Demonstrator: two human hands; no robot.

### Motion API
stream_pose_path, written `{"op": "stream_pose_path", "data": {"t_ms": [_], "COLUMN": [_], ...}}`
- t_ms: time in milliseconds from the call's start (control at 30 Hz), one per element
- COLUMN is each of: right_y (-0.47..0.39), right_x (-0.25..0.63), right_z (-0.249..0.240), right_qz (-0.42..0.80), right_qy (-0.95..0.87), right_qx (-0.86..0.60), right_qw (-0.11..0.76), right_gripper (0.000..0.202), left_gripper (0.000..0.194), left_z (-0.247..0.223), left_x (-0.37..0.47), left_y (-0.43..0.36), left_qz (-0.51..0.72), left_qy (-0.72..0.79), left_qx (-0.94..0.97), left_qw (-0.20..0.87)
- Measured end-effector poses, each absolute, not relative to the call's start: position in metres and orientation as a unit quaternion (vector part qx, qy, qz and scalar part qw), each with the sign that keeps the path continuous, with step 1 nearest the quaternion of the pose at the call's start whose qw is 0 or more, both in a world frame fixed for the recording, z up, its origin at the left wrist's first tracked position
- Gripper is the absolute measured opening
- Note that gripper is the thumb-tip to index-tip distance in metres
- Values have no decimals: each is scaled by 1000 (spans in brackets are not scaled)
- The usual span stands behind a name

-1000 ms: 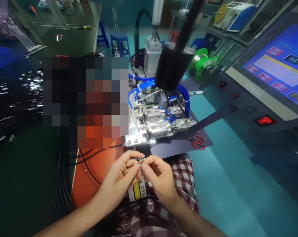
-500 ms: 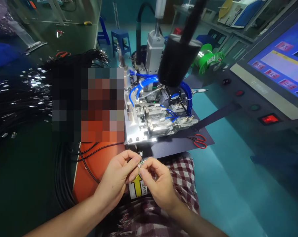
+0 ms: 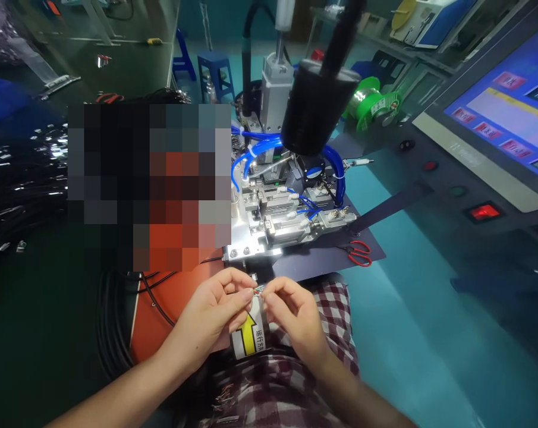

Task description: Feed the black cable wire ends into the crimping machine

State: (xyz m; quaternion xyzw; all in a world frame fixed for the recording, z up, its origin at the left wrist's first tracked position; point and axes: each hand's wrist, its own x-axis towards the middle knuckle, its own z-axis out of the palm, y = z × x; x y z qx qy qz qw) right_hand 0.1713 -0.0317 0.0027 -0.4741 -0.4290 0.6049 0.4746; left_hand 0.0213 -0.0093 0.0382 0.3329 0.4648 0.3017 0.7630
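Note:
Thin coloured wires (image 3: 258, 291) show between my two hands, just in front of the machine. My left hand (image 3: 222, 306) pinches their left side between thumb and index finger. My right hand (image 3: 293, 309) is closed in a pinch at their right ends. The fingertips hide most of the wires. Below the hands lies a white label with a yellow arrow (image 3: 249, 337). A black cable (image 3: 157, 304) runs over the orange surface (image 3: 186, 288) left of my left hand.
A metal machine (image 3: 286, 220) with blue tubes stands ahead. Red-handled scissors (image 3: 360, 254) lie on its dark base plate. A control panel (image 3: 483, 148) is at the right, a green spool (image 3: 369, 104) behind. Black cable bundles (image 3: 110, 327) fill the left. A pixelated patch hides part of the view.
My right hand has moved slightly to the right, away from my left hand, and more of the coloured wires shows between them. The view has shifted slightly.

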Motion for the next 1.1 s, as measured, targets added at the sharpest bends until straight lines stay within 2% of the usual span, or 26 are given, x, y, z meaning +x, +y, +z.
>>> {"op": "stream_pose_path", "data": {"t_ms": [233, 833, 1100], "right_y": [-22, -24, -14], "right_x": [174, 172, 183], "right_z": [3, 0, 4], "right_qz": [684, 719, 788], "right_qy": [-350, -310, -297], "right_qx": [-423, -401, -367], "right_qw": [480, 475, 395], "right_gripper": [22, 18, 19], "left_gripper": [14, 17, 16], "left_z": [41, 43, 41], "left_x": [20, 19, 18], "left_y": [-7, -8, -6], "left_qz": [289, 285, 261], "left_qy": [459, 455, 423], "left_qx": [324, 324, 342], "left_qw": [775, 779, 797]}}
